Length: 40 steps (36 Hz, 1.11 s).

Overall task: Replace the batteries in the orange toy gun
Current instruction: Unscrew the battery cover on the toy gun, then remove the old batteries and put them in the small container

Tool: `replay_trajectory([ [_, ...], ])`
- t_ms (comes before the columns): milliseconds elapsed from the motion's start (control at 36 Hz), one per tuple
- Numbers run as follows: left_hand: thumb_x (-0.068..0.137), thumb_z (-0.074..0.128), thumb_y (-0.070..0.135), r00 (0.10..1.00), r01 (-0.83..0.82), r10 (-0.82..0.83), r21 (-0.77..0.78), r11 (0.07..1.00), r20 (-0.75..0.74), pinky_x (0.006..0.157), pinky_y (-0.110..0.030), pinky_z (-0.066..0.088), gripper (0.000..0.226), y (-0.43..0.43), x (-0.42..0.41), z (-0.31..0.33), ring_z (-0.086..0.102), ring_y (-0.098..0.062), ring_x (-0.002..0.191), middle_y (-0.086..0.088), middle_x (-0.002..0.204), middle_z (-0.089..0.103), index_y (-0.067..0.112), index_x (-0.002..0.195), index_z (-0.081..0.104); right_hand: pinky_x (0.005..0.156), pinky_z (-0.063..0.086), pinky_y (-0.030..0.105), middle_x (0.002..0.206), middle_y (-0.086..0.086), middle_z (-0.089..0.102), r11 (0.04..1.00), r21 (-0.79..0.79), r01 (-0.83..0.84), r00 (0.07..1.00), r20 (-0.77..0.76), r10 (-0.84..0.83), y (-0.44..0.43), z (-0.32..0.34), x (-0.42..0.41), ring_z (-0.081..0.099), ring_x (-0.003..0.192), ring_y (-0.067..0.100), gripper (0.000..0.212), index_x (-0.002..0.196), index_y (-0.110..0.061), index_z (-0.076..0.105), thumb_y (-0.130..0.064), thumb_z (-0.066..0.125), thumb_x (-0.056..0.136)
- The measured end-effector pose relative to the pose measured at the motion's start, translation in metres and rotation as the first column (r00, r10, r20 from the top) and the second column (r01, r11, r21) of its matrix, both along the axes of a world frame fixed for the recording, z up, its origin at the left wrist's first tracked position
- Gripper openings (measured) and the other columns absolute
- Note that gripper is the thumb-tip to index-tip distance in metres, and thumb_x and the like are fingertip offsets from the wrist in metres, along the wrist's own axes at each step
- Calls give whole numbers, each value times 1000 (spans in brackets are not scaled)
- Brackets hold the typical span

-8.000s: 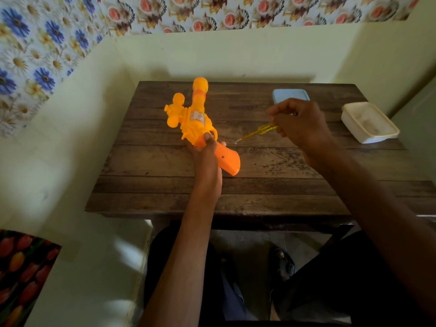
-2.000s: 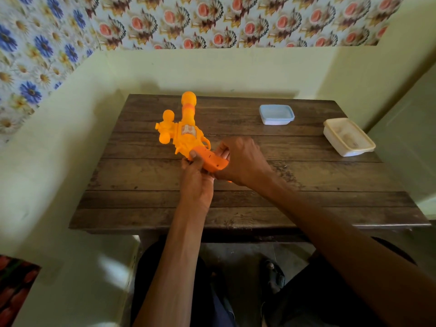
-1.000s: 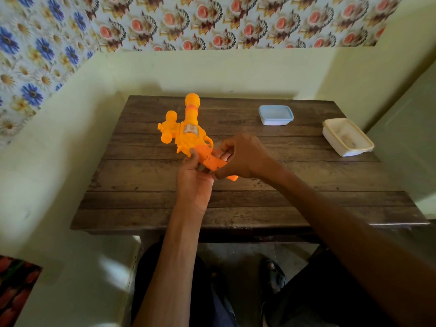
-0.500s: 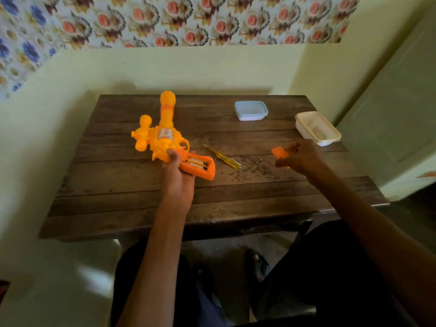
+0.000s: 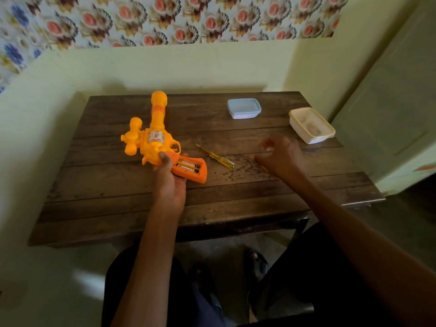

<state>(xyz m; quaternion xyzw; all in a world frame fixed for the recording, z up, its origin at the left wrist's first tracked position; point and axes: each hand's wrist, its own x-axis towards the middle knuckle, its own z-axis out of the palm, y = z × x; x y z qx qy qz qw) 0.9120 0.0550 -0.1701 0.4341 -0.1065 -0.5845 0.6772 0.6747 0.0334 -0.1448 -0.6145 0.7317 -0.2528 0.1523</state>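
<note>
Dim, warm light — soft blur, wide-angle bending at edges

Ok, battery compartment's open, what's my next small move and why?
Probably lift the batteries out with the right hand: they sit exposed in the open grip of the toy gun, the left hand holds it, and the right looks free.

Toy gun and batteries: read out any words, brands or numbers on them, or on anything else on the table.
Sticker on the gun: red print, too blurred to read.
Batteries: labels too small to read.
Screwdriver, blue box, white box: no text visible.
</note>
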Motion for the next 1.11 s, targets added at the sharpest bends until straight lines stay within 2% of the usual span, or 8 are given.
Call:
replay_trajectory([
  [111, 101, 44, 29, 1000, -10, 9, -32, 999, -15, 92, -41, 52, 45, 1, -1, 1, 64, -18, 98, -7, 117, 62, 15, 143, 37, 76, 50, 30, 86, -11, 68, 985, 54, -161, 986, 47, 159, -7, 4, 40, 63, 89, 9, 19, 86, -26, 70, -43, 73, 78],
  [222, 102, 45, 27, 1000, -13, 13, -54, 998, -10, 99, -45, 48, 45, 0, 0, -1, 62, -21, 104, -9, 122, 61, 14, 144, 38, 84, 52, 39, 99, 1, 68, 969, 91, -228, 969, -75, 235, -11, -4, 68, 62, 97, 20, 27, 93, -22, 70, -44, 72, 77],
  [333, 102, 45, 29, 1000, -19, 20, -82, 996, 7, 85, -37, 54, 46, 0, 3, -3, 63, -21, 102, -12, 130, 58, 16, 145, 38, 80, 50, 38, 106, 13, 63, 965, 119, -235, 962, -113, 248, -12, -5, 81, 59, 100, 29, 25, 99, -9, 65, -30, 65, 85],
  [417, 101, 44, 29, 999, -42, 42, -82, 996, 3, 83, -37, 53, 45, -1, 4, -2, 62, -20, 94, -13, 125, 58, 14, 144, 39, 73, 47, 32, 93, 10, 69, 960, 131, -249, 968, 42, 246, -10, 6, 85, 61, 79, 20, 8, 83, -18, 62, -22, 61, 89],
  [528, 102, 42, 29, 999, -39, 37, -98, 994, -22, 86, -41, 50, 47, 0, 6, 2, 62, -20, 87, -17, 126, 54, 11, 145, 37, 56, 54, 30, 76, 0, 72, 931, 70, -358, 871, 385, 306, -2, 29, 93, 63, 59, 10, 18, 84, -13, 62, -7, 49, 94],
  [806, 102, 41, 27, 999, -26, 22, -116, 993, -30, 64, -30, 58, 46, 11, 14, 9, 61, -19, 84, -9, 115, 58, 11, 146, 36, 58, 42, 3, 70, -21, 61, 868, -228, -441, 873, 115, 474, 13, 57, 105, 59, 61, -9, 9, 92, -22, 74, -19, 71, 85],
  [972, 102, 43, 27, 1000, 3, -4, -107, 994, -15, 76, -36, 54, 41, 13, 16, 9, 62, -20, 89, -10, 119, 58, 13, 140, 42, 55, 49, 18, 64, -5, 68, 910, -237, -341, 832, 374, 409, 10, 61, 104, 58, 55, 2, 10, 87, -25, 76, -31, 77, 80],
  [1111, 100, 45, 33, 1000, 15, -16, -107, 994, -8, 83, -40, 54, 47, 13, 17, 7, 62, -19, 94, -8, 120, 61, 14, 143, 40, 65, 54, 19, 84, 7, 73, 952, -162, -261, 645, 704, 297, 5, 62, 106, 63, 67, 8, 16, 92, -12, 75, -22, 77, 79],
])
